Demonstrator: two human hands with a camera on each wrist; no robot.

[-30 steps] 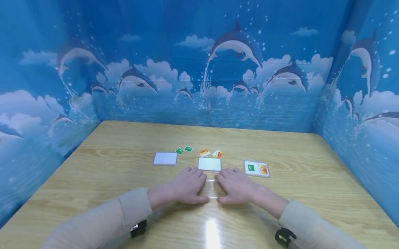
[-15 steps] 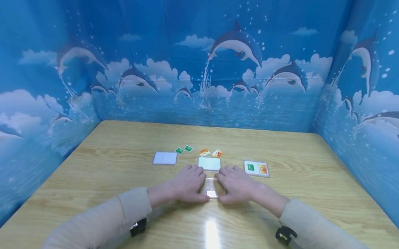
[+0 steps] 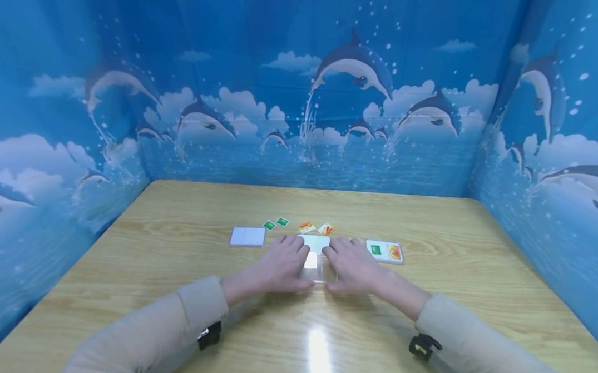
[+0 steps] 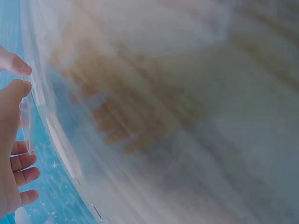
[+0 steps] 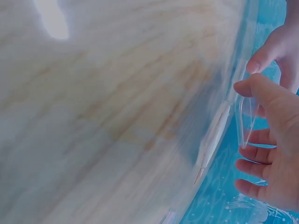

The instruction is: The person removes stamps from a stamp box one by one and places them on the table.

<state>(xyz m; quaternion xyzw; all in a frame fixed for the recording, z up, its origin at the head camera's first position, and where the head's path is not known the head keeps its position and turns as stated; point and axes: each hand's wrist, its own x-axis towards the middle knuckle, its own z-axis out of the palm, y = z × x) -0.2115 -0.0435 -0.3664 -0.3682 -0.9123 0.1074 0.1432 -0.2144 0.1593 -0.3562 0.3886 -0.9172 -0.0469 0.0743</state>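
The person's left hand [image 3: 281,265] and right hand [image 3: 353,268], each half closed with thumb at the near edge and fingers toward the far edge, hold a clear plastic cover [image 3: 317,272] between them, above the wood-grain table [image 3: 177,220]. From where I stand, the cover is at the near side of the white middle tray [image 3: 316,243]; contact cannot be told. Beyond lie two green cards [image 3: 283,222] and two orange cards [image 3: 306,227], with a pale tray [image 3: 247,236] to the left.
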